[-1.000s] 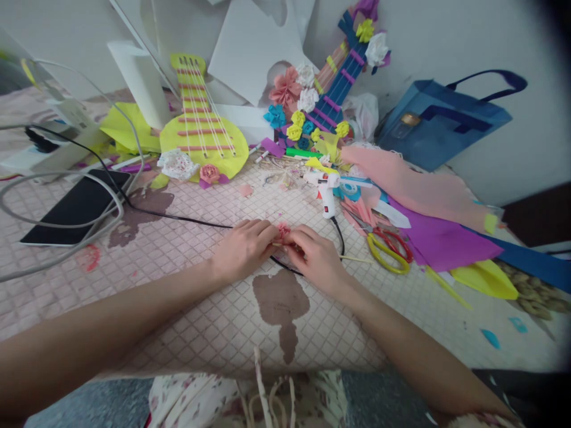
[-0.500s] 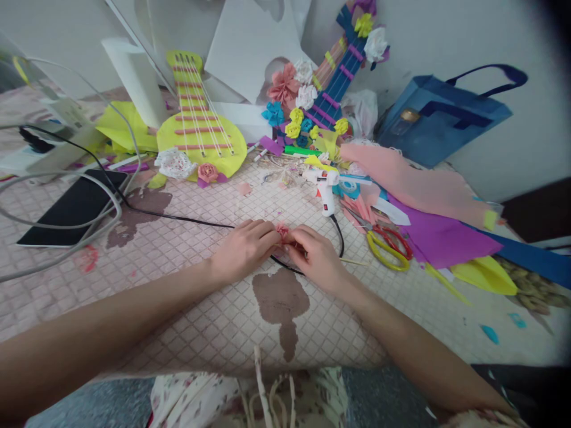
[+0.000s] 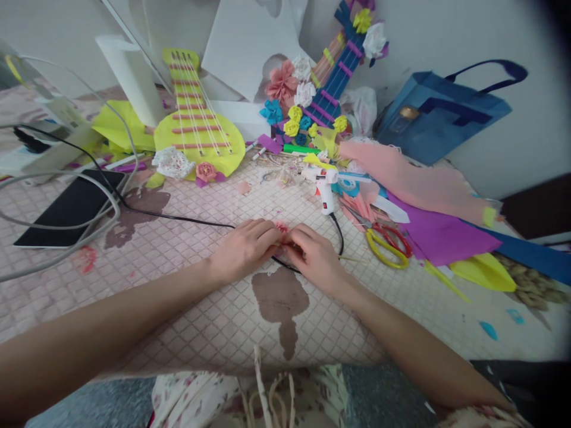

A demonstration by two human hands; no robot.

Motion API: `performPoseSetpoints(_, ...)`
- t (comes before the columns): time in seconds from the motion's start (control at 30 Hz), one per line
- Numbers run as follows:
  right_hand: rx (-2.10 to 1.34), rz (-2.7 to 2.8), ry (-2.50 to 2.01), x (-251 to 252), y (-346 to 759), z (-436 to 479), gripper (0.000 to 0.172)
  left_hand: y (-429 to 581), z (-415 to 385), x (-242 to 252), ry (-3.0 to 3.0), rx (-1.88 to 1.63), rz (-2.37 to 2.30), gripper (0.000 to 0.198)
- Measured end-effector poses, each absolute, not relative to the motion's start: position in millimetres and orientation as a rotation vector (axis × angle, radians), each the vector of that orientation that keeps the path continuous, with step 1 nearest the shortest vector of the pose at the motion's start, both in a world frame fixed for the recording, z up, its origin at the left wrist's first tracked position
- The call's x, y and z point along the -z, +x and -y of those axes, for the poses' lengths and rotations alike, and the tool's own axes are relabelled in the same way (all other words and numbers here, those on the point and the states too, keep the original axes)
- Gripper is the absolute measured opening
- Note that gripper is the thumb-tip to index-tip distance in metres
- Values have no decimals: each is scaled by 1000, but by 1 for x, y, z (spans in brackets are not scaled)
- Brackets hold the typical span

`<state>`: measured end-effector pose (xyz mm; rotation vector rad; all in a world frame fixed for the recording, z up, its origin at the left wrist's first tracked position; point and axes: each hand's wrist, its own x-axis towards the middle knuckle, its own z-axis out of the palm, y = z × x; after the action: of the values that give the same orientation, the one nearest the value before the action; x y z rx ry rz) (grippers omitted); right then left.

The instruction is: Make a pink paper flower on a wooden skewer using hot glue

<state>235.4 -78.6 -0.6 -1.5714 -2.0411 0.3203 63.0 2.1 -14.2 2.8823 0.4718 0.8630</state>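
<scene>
Between my two hands is a small pink paper flower (image 3: 281, 227), partly hidden by my fingers. My left hand (image 3: 250, 245) is closed on its left side, fingertips pressed to it. From the right, my right hand (image 3: 314, 252) pinches the flower with thumb and curled fingers. A thin pale stick (image 3: 354, 259) shows just to the right of my right hand; whether it is held I cannot tell. A black cord (image 3: 285, 264) runs along the table beneath both hands. Beyond them lies a white glue gun (image 3: 326, 193).
A yellow paper guitar (image 3: 200, 134) leans at the back left, and a blue paper guitar (image 3: 332, 89) with paper flowers at the back. Scissors (image 3: 387, 246), purple paper (image 3: 441, 238) and a blue bag (image 3: 441, 122) are on the right. A black tablet-like slab (image 3: 66, 211) lies left.
The fingers of my right hand have curled a little further over the flower. Both hands stay in nearly the same place, and the view has shifted slightly.
</scene>
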Motion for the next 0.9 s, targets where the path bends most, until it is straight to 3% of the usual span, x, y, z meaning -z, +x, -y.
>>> performPoseSetpoints(0.47, -218, 2011, -1547, 7, 236, 79, 2, 63, -2, 15, 2747, -887, -467, 10)
performPoseSetpoints(0.6, -189, 2058, -1550, 7, 235, 80, 9, 63, -1, 14, 2728, -880, -472, 8)
performPoseSetpoints(0.9, -198, 2082, -1588, 7, 234, 80, 8, 60, -1, 10, 2968, -928, -359, 9)
